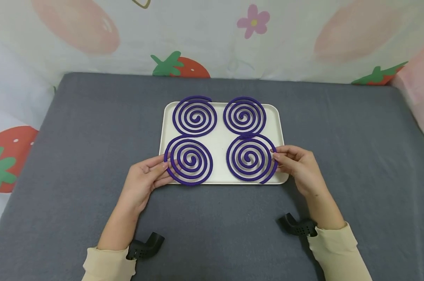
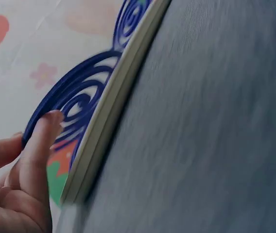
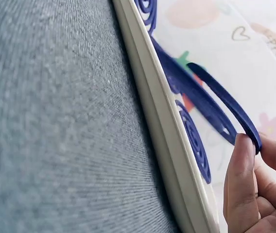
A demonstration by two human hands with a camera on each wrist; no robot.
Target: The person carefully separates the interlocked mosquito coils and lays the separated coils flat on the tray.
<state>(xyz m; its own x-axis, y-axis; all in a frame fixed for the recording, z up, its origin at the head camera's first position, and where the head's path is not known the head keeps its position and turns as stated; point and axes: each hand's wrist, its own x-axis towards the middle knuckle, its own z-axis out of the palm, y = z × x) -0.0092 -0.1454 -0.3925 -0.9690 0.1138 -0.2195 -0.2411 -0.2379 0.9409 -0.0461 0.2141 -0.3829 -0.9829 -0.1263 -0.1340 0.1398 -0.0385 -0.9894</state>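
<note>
Four-cornered and white, a shallow tray (image 1: pixel 219 164) bears several purple mosquito coils. My left hand (image 1: pixel 141 183) pinches the left rim of the front left coil (image 1: pixel 192 160), with fingers showing beneath its rings. In the left wrist view this coil (image 2: pixel 43 103) tilts up from the tray. My right hand (image 1: pixel 300 166) pinches the right rim of the front right coil (image 1: pixel 247 157), whose outer strand (image 3: pixel 225 99) rises above the tray edge in the right wrist view. Behind them lie the back left coil (image 1: pixel 196 118) and the back right coil (image 1: pixel 244 116), both overhanging the tray's far rim.
A grey cloth (image 1: pixel 92 128) covers the table under the tray. At the back hangs a pale curtain (image 1: pixel 285 39) with strawberries and flowers on it. Black wrist cameras (image 1: pixel 146 246) sit at both cuffs.
</note>
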